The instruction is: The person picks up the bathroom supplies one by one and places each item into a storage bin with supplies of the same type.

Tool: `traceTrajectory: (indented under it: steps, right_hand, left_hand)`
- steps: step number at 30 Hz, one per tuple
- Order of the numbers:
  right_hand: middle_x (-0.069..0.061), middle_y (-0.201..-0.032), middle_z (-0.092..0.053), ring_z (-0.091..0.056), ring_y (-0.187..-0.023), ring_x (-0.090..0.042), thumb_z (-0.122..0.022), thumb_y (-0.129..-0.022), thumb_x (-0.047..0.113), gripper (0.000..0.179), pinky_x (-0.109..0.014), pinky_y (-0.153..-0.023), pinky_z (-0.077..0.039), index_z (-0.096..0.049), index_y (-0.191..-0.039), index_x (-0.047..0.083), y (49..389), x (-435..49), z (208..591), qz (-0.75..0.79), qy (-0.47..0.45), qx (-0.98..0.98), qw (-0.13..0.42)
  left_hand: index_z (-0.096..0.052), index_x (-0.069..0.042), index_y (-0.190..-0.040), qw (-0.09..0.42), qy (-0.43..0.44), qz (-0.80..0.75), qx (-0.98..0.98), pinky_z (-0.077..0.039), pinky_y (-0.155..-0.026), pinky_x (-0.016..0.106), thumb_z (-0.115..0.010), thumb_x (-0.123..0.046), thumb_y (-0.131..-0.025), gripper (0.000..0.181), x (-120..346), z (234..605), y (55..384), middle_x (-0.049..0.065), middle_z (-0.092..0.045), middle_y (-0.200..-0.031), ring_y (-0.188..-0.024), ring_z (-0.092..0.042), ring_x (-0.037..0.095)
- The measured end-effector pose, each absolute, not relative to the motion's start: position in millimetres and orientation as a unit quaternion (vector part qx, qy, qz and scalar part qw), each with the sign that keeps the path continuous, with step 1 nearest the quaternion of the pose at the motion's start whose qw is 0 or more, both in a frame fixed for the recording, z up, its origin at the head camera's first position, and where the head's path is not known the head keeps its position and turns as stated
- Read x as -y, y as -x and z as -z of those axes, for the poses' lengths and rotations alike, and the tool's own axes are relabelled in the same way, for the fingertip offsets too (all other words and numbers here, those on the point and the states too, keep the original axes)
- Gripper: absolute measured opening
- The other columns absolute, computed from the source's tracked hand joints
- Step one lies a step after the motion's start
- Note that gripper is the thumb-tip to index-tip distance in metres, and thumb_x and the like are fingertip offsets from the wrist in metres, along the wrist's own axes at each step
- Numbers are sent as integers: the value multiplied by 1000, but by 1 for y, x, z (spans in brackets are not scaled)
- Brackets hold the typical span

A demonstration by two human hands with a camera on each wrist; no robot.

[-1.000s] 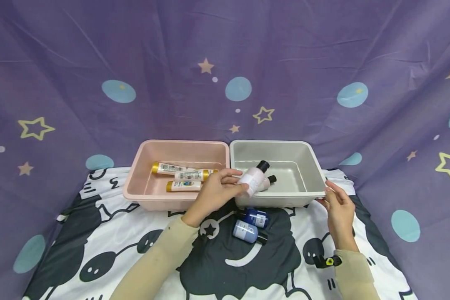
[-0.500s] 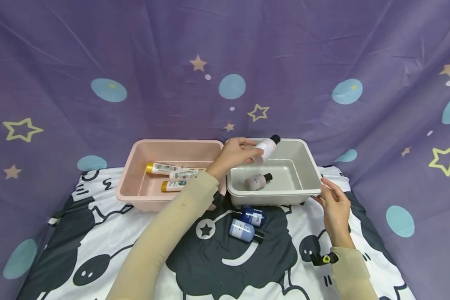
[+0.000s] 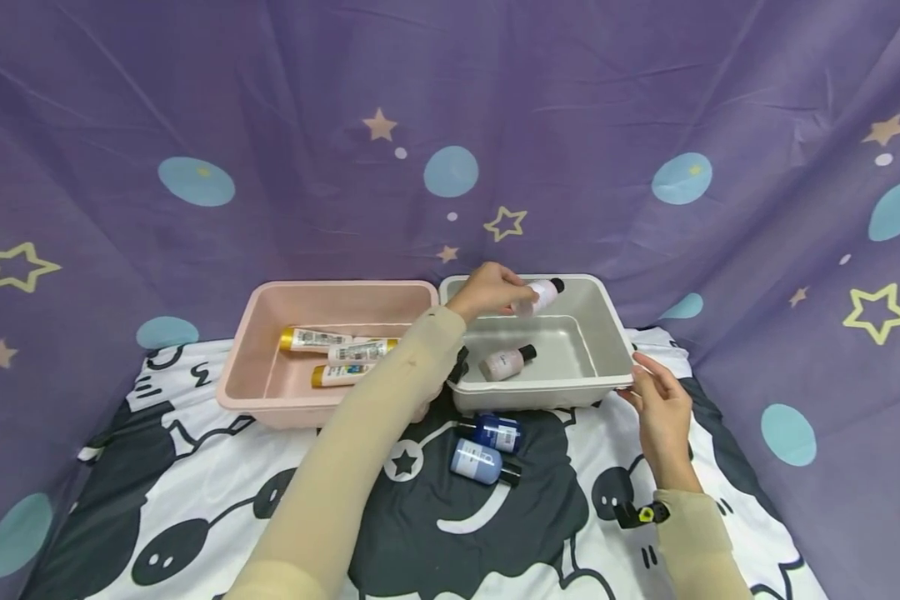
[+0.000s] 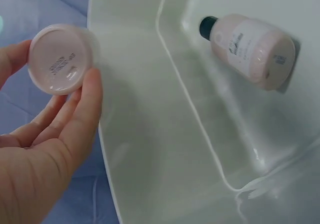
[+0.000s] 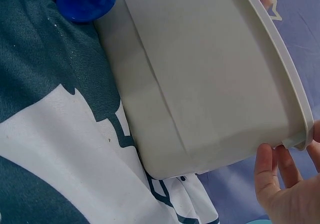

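Note:
My left hand pinches a pale pink bottle with a black cap, between thumb and fingers, over the back of the light grey bin. The left wrist view shows the round base of that held bottle turned to the camera. A second pale pink bottle with a dark cap lies on its side on the bin's floor, apart from my hand. My right hand grips the rim at the bin's front right corner; its fingertips show under that rim in the right wrist view.
A pink bin stands to the left, holding several white tubes with gold caps. A dark blue bottle and a lighter blue bottle lie on the patterned cloth before the grey bin. A purple curtain hangs behind.
My left hand has carried the held bottle from the grey bin's front left to its back, above the lying bottle's far side. The right hand keeps its grip on the corner.

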State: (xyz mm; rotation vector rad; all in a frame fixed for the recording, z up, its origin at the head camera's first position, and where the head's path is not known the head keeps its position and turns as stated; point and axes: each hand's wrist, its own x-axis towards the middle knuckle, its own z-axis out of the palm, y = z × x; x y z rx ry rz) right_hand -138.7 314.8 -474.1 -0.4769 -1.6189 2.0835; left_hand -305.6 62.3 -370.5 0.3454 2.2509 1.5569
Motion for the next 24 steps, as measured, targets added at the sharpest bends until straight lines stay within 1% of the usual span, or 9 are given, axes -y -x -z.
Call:
traceTrajectory:
  steps: [6,11,13,16,21,24]
  right_hand:
    - [-12,-98,-70,-69,-81,-19,-62,-98,3,31,-32,-73,-59,-64,-128,-5,138,-311,473,-751,174,595,226]
    - [-14,-100,-70,-69,-81,-20,-63,-98,4,31,-31,-72,-58,-64,-127,-5,139,-309,474,-753,170,594,226]
    - [-14,-100,-70,-69,-81,-20,-63,-98,4,30,-31,-72,-58,-65,-127,-4,139,-309,474,-752,172,595,227]
    - [-14,-101,-70,-68,-81,-20,-64,-98,4,30,-32,-73,-59,-65,-127,-3,140,-308,475,-750,174,597,225]
    - [-15,-100,-69,-68,-81,-22,-62,-99,3,30,-32,-72,-59,-65,-128,-3,141,-309,476,-748,175,599,226]
    - [-14,-101,-69,-69,-83,-22,-63,-99,4,31,-31,-72,-58,-64,-129,-4,141,-310,477,-750,175,597,222]
  left_hand:
    - [-73,-1,-109,206,-138,-519,-818,-58,-72,28,-81,-21,-84,32,-61,380,308,8,-68,-108,-88,-68,19]
    - [-72,1,-110,194,-121,-527,-819,-59,-71,31,-79,-15,-85,30,-59,385,308,10,-67,-105,-88,-68,23]
    - [-70,2,-112,189,-113,-534,-816,-59,-72,32,-78,-14,-85,32,-58,385,308,12,-66,-106,-92,-68,28]
    - [-68,1,-115,190,-105,-546,-809,-59,-72,31,-79,-16,-86,36,-57,383,307,11,-66,-108,-95,-68,29]
    - [-65,1,-123,183,-108,-579,-787,-58,-69,27,-80,-17,-87,43,-56,375,300,9,-69,-106,-94,-68,25]
    - [-63,1,-125,170,-123,-599,-773,-59,-70,28,-79,-16,-87,45,-51,370,289,11,-70,-108,-97,-68,25]
